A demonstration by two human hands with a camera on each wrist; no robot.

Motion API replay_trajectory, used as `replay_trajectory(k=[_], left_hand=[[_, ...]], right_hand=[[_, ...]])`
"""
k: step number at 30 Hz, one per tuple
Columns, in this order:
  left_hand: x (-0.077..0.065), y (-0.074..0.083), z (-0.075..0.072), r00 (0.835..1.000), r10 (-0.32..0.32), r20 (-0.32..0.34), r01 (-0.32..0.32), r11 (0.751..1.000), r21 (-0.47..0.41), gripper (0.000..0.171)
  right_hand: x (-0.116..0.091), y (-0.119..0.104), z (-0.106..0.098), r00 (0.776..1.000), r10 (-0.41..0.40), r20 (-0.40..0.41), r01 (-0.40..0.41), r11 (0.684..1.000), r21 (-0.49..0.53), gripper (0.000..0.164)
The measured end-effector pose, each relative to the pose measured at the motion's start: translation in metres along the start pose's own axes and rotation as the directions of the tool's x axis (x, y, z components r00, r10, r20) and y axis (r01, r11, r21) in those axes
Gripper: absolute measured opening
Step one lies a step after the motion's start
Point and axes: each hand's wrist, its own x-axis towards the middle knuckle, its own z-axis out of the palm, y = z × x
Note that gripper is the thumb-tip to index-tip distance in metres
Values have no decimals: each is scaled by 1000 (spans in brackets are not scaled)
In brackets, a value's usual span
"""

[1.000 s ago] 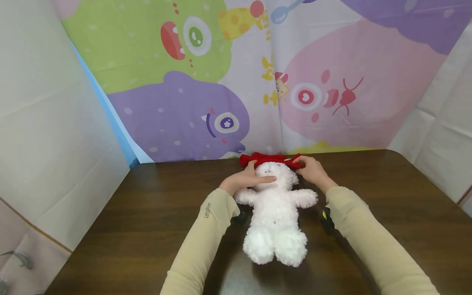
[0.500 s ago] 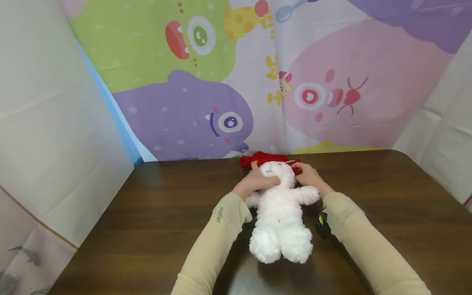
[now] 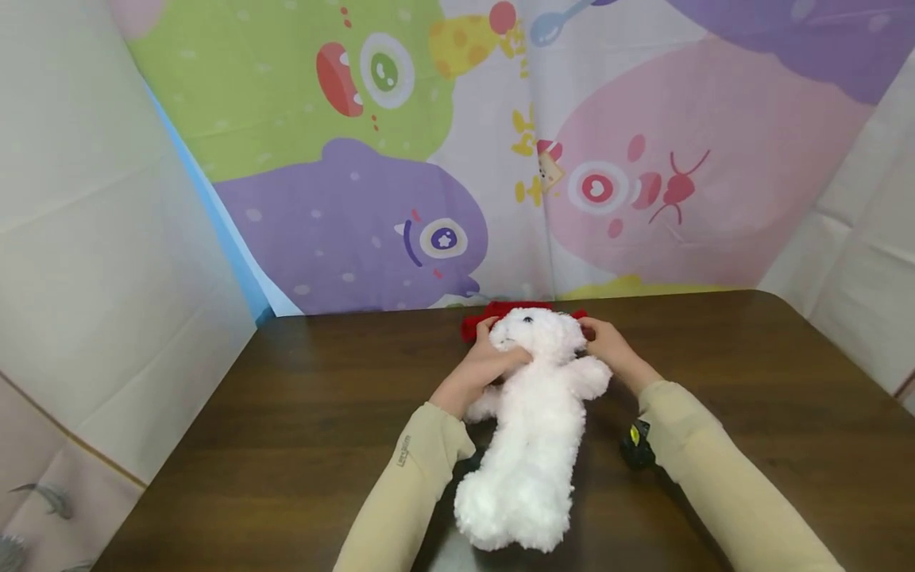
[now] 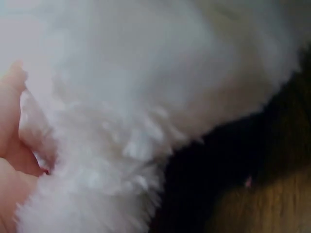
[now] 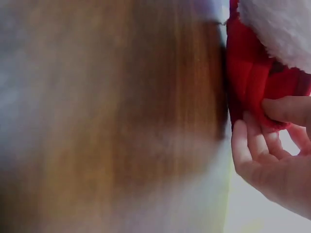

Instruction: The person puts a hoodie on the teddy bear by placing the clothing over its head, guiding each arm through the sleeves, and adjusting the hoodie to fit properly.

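A white fluffy plush toy (image 3: 539, 421) is in the middle of the head view, with its feet toward me and its head at the table's far edge. My left hand (image 3: 477, 372) grips the toy round its head and neck, the thumb lying across the front. Behind the head, red cloth (image 3: 518, 306) shows at both sides. My right hand (image 3: 609, 348) pinches this cloth at the right of the head, plain in the right wrist view between thumb and fingers (image 5: 256, 145). White fur fills most of the left wrist view. The cloth's full shape is hidden.
The toy is over a dark brown wooden table (image 3: 322, 429). Right behind it hangs a sheet printed with cartoon monsters (image 3: 372, 230). Pale cloth walls (image 3: 107, 238) stand at both sides. A black device (image 3: 636, 446) is at my right wrist.
The toy has turned and tilted: its feet have swung left and toward me, and its arms have shifted. Less red cloth shows behind the head. Both hands keep their hold.
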Motion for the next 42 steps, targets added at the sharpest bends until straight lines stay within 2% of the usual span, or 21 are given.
replay_trajectory(k=[1, 3, 4, 5, 6, 7, 10, 12, 19, 22, 24, 27, 30, 32, 38, 42], left_hand=[[-1, 1, 0, 1000, 5, -14, -5, 1000, 16, 93], [-3, 2, 0, 999, 28, -40, -26, 999, 43, 92], [-3, 2, 0, 998, 38, -48, -36, 998, 45, 91], [-5, 2, 0, 998, 46, -54, -43, 998, 42, 90], [-6, 2, 0, 997, 52, -61, -49, 998, 45, 89], [-7, 2, 0, 997, 54, -62, -52, 998, 37, 89], [-12, 3, 0, 997, 54, -57, -54, 998, -9, 88], [-13, 3, 1, 997, 52, -64, -53, 998, -12, 88], [-13, 0, 8, 990, 39, -135, -35, 999, 36, 87], [-14, 0, 11, 983, 60, -171, -49, 996, 69, 85], [-14, 1, 14, 978, 78, -191, -63, 994, 86, 82], [-16, 1, 17, 968, 107, -227, -83, 990, 111, 78], [-16, 1, 20, 954, 134, -269, -100, 986, 136, 75], [-16, 0, 22, 946, 139, -293, -100, 984, 144, 74], [-16, 0, 24, 929, 115, -351, -72, 989, 133, 76], [-17, 2, 22, 923, 108, -368, -61, 989, 138, 78]], right_hand=[[-7, -21, 1, 999, 52, -7, -53, 998, -29, 44], [-15, -36, 3, 999, 32, -20, -32, 999, -25, 43], [-23, -56, 4, 997, 82, -14, -82, 996, -35, 39], [-31, -77, 6, 993, 115, -8, -115, 993, 3, 36], [-33, -80, 7, 992, 125, -13, -125, 992, 28, 33], [-37, -91, 8, 985, 172, 2, -172, 983, 70, 34], [-41, -100, 10, 970, 244, -1, -240, 955, 174, 34], [-44, -104, 10, 963, 269, -15, -260, 943, 205, 36], [-52, -111, 10, 955, 297, -22, -285, 932, 223, 40], [-53, -115, 10, 943, 332, -8, -321, 919, 228, 45], [-52, -118, 10, 941, 340, -10, -331, 921, 206, 47], [-51, -121, 11, 948, 318, -10, -312, 935, 166, 46], [-51, -123, 13, 968, 252, -21, -248, 962, 114, 39], [-53, -123, 15, 979, 201, -23, -197, 973, 116, 34], [-58, -125, 23, 998, 55, 15, -57, 985, 161, 31], [-59, -123, 28, 1000, -25, -8, 26, 988, 154, 27]])
